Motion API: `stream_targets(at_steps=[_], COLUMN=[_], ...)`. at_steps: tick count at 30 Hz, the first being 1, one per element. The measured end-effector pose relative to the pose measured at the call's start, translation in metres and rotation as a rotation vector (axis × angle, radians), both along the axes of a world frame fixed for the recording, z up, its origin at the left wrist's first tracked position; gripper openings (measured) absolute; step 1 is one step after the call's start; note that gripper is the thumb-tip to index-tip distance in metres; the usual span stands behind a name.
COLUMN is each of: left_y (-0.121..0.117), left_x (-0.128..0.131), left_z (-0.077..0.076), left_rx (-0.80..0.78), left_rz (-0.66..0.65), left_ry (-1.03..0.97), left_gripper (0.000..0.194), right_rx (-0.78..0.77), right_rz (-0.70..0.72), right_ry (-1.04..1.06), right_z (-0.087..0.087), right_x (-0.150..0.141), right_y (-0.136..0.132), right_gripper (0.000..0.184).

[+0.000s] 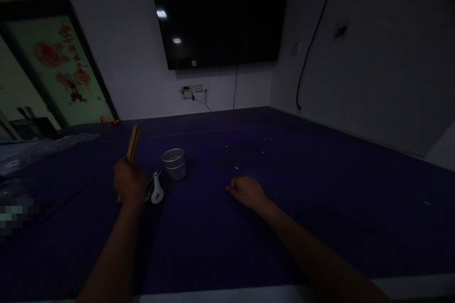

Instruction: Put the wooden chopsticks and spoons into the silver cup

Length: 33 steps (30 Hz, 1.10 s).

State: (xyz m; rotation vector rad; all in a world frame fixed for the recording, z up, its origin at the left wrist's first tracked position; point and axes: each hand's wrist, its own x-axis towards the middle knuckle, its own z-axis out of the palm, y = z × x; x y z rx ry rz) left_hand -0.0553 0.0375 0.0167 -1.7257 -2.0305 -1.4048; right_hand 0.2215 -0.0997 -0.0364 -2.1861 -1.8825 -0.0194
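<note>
My left hand [130, 180] is wrapped round a bundle of wooden chopsticks [132, 143], held tilted above the dark purple surface [213, 227]. Just right of that hand lies a white soup spoon [157, 192] with a blue mark in its bowl. Beside it are thin metal utensils, partly hidden by the hand, so their kind is unclear. A silver metal utensil holder [175, 166] with small holes stands upright behind the spoon. My right hand [246, 191] rests on the surface with its fingers curled in, and nothing shows in it.
Small white scraps [236, 168] are scattered on the surface. Clear plastic sheeting [53, 149] lies at the left, with small orange items [103, 120] farther back. A television [223, 19] hangs on the wall above sockets [194, 89]. A black cable [313, 40] runs down the right wall.
</note>
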Motion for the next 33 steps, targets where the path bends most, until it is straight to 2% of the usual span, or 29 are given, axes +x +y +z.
stream_targets(at_steps=[3,5,7,9,13,16,20,23,27,33], left_y=[-0.013,-0.023,-0.034,-0.044,-0.056,-0.059,-0.061,-0.064,-0.067,-0.073], left_x=[0.017,0.036,0.058,0.081,0.113,0.122,0.126,0.128,0.127,0.125], left_z=[0.006,0.005,0.0,-0.01,-0.039,-0.057,-0.068,-0.07,-0.068,-0.067], left_rx=[0.194,0.282,0.305,0.175,-0.308,-0.579,-0.759,-0.817,-0.85,-0.755], left_rz=[-0.152,-0.323,-0.522,-0.747,-1.07,-1.104,-1.06,-1.098,-1.2,-1.27], left_ry=[-0.038,-0.061,-0.18,-0.398,-0.842,-1.016,-1.097,-1.109,-1.098,-0.992], left_gripper=[0.039,0.037,0.035,0.035,0.036,0.03,0.019,0.017,0.027,0.032], right_rx=[-0.01,-0.011,0.001,0.028,0.106,0.163,0.212,0.21,0.18,0.202], right_rz=[-0.009,-0.014,-0.027,-0.054,-0.092,-0.014,0.14,0.227,0.317,0.366], right_ry=[-0.008,-0.007,0.007,0.024,0.062,0.132,0.241,0.291,0.294,0.248], right_z=[0.0,0.0,0.001,0.004,0.01,0.012,0.007,0.0,-0.004,-0.003], right_x=[0.0,0.0,0.0,-0.001,-0.003,-0.006,-0.011,-0.015,-0.017,-0.016], right_y=[0.0,0.0,0.0,-0.001,-0.003,-0.003,-0.001,0.003,0.004,0.002], right_gripper=[0.032,0.032,0.031,0.031,0.034,0.032,0.037,0.042,0.036,0.03])
